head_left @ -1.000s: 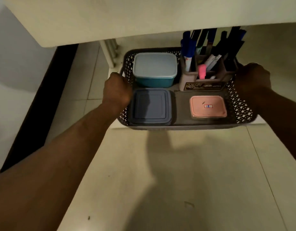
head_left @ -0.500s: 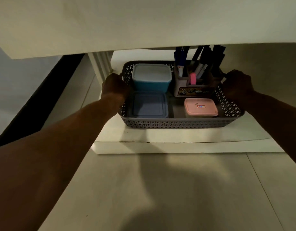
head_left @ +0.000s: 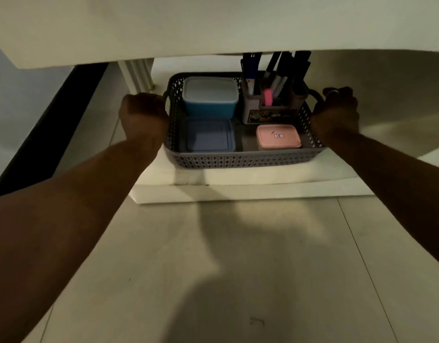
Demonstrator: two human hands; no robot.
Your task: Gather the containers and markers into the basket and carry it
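While my left grip (head_left: 143, 117) and right grip (head_left: 336, 115) each curl round an end handle, basket (head_left: 238, 159) sits on the low shelf (head_left: 238, 191) under the table (head_left: 213, 28), dead ahead between them; long axis runs left-right, both equally near.

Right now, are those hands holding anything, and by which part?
The grey basket: the left hand grips its left handle, the right hand its right handle.
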